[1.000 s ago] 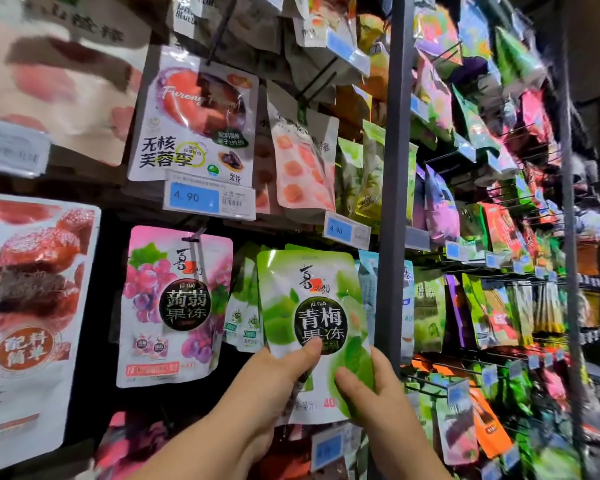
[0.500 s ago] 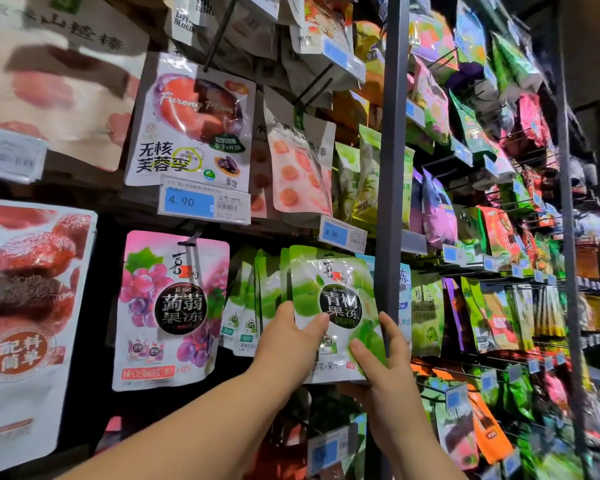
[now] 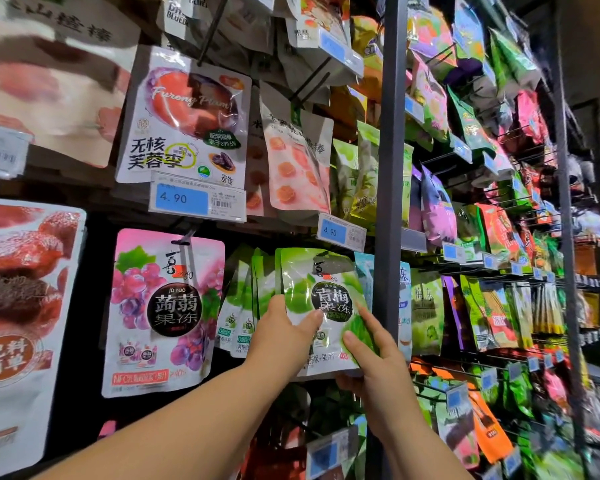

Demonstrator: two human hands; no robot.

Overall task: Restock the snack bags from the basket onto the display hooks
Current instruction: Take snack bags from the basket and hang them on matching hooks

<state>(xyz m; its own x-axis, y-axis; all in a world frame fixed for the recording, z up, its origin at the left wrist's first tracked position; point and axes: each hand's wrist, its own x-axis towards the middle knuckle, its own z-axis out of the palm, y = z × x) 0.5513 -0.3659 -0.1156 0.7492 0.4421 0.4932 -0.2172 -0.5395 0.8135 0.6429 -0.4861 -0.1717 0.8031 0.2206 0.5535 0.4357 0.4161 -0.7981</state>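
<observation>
Holding a green snack bag (image 3: 321, 306) upright against the display, both hands are raised at the front of a row of like green bags (image 3: 246, 299). The left hand (image 3: 284, 336) grips the bag's left edge, thumb pressed across the front and fingers hidden behind. The right hand (image 3: 371, 355) holds the lower right corner: thumb on the front, forefinger straight up the right edge, other fingers curled under the bottom edge. The bag's top is just below a blue price tag (image 3: 340, 232), just left of a dark upright post (image 3: 390, 168). Whether the top sits on a hook cannot be told. A pink grape bag (image 3: 163, 310) hangs to the left, with a plum bag (image 3: 187, 123) above it.
</observation>
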